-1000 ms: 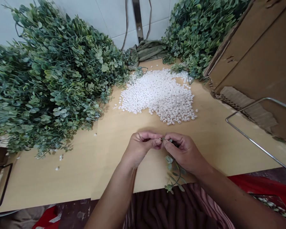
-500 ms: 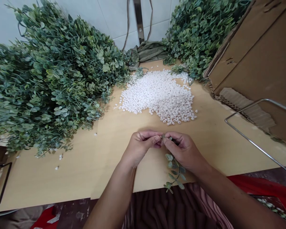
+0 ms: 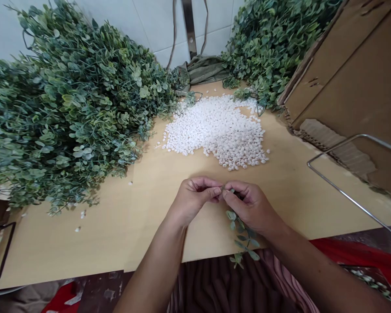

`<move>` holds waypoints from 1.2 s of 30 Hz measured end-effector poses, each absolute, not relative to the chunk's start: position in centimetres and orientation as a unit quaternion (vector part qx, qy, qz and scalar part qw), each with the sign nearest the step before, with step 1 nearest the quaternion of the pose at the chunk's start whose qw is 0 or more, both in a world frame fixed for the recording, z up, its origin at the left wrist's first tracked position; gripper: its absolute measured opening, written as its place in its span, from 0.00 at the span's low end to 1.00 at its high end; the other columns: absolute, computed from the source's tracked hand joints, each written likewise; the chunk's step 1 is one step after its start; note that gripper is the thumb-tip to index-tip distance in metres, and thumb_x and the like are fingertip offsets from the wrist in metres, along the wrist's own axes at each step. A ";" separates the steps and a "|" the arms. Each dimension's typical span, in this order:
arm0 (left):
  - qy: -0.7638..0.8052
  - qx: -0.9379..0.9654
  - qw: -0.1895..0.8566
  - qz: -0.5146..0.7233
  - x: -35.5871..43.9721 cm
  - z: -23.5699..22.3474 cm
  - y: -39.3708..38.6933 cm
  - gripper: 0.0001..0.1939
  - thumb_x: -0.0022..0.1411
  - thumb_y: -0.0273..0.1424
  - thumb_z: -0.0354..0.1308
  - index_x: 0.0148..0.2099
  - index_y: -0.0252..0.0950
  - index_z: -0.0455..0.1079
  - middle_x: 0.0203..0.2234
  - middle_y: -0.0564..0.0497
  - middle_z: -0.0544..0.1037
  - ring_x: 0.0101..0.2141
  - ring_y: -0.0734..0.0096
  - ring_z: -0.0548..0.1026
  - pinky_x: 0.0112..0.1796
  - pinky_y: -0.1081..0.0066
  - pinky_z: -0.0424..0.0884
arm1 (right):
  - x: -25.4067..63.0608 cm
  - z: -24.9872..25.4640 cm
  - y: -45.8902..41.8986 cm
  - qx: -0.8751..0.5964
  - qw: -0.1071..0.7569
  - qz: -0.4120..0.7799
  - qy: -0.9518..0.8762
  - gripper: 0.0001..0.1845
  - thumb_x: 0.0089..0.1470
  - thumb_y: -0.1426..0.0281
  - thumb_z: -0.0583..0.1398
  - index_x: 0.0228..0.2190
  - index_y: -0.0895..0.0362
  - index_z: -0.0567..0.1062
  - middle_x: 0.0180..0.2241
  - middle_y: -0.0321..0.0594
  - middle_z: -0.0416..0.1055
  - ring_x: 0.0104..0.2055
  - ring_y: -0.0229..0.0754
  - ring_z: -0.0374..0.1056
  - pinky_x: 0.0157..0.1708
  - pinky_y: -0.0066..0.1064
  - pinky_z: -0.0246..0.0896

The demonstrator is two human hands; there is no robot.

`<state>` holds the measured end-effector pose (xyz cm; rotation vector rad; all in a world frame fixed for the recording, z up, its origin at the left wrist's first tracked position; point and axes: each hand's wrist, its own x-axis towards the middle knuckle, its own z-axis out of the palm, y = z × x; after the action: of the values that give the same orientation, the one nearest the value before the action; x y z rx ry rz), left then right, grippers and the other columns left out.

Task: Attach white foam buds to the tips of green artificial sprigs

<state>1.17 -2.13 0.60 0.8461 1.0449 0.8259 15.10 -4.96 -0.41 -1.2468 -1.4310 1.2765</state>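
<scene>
My right hand [image 3: 249, 203] pinches an artificial leafy sprig [image 3: 243, 234] near its upper end. The rest of the sprig hangs below that hand, past the table's front edge. My left hand [image 3: 195, 195] is closed in a pinch, its fingertips meeting those of the right at the sprig's tip. Whatever lies between the left fingers is too small and covered to make out. Beyond both hands, a wide heap of small white plastic pieces [image 3: 215, 128] lies on the tabletop [image 3: 143, 217].
Piles of artificial greenery stand at the left [image 3: 71, 108] and back right [image 3: 273, 48]. A cardboard box [image 3: 352, 87] rises at the right, with a bent metal wire frame [image 3: 345, 191] before it. Dark green cloth [image 3: 207, 69] lies by the tiled wall.
The hanging end of the sprig has swung slightly to the right and down. Both hands stay almost in place, fingertips still together.
</scene>
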 end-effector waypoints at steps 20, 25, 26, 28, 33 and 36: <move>0.530 0.412 0.625 0.399 2.8 1.2 -5.9 0.11 0.39 0.32 0.68 0.25 0.32 0.71 0.15 0.56 0.70 0.18 0.80 0.66 0.22 0.77 0.62 | 15.2 -1.1 -5.0 -0.528 0.541 0.428 -0.496 0.09 0.50 0.63 0.59 0.27 0.56 0.70 0.24 0.35 0.66 0.27 0.38 0.65 0.28 0.28 0.61; 0.509 0.350 0.657 0.432 1.6 0.9 -5.5 0.14 0.36 0.35 0.70 0.25 0.32 0.73 0.19 0.53 0.75 0.21 0.78 0.69 0.25 0.76 0.65 | 19.8 1.7 -7.3 -0.262 0.469 0.596 -0.596 0.17 0.51 0.54 0.59 0.33 0.54 0.76 0.33 0.42 0.71 0.38 0.44 0.69 0.39 0.36 0.63; 0.500 0.352 0.665 0.429 1.5 0.9 -5.6 0.15 0.35 0.35 0.71 0.25 0.33 0.73 0.19 0.53 0.75 0.21 0.78 0.69 0.25 0.76 0.66 | 20.4 2.1 -7.6 -0.208 0.448 0.638 -0.591 0.22 0.49 0.50 0.58 0.32 0.54 0.77 0.32 0.43 0.72 0.36 0.46 0.70 0.38 0.37 0.64; 0.469 0.374 0.684 0.415 1.5 1.0 -5.7 0.14 0.34 0.35 0.71 0.24 0.33 0.74 0.19 0.52 0.75 0.22 0.77 0.69 0.26 0.75 0.67 | 20.6 2.4 -7.5 -0.200 0.437 0.673 -0.562 0.23 0.49 0.49 0.57 0.30 0.55 0.77 0.27 0.42 0.72 0.29 0.43 0.70 0.31 0.34 0.65; 0.384 0.491 0.690 0.367 2.1 1.8 -5.8 0.09 0.43 0.35 0.68 0.24 0.34 0.76 0.21 0.50 0.74 0.23 0.75 0.70 0.27 0.74 0.67 | 18.2 1.1 -5.3 -0.413 0.570 0.603 -0.375 0.14 0.38 0.64 0.69 0.19 0.57 0.72 0.17 0.29 0.63 0.18 0.28 0.58 0.19 0.19 0.56; 0.321 0.544 0.705 0.324 1.8 2.5 -5.7 0.09 0.46 0.36 0.66 0.26 0.34 0.77 0.22 0.48 0.75 0.25 0.72 0.71 0.28 0.73 0.68 | 17.6 0.8 -4.6 -0.399 0.529 0.688 -0.295 0.18 0.35 0.58 0.69 0.23 0.58 0.73 0.19 0.31 0.66 0.18 0.29 0.59 0.16 0.19 0.55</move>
<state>1.76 -5.71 2.46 1.2091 0.7140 0.7203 17.63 -4.57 0.76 -0.9542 -0.7052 1.6440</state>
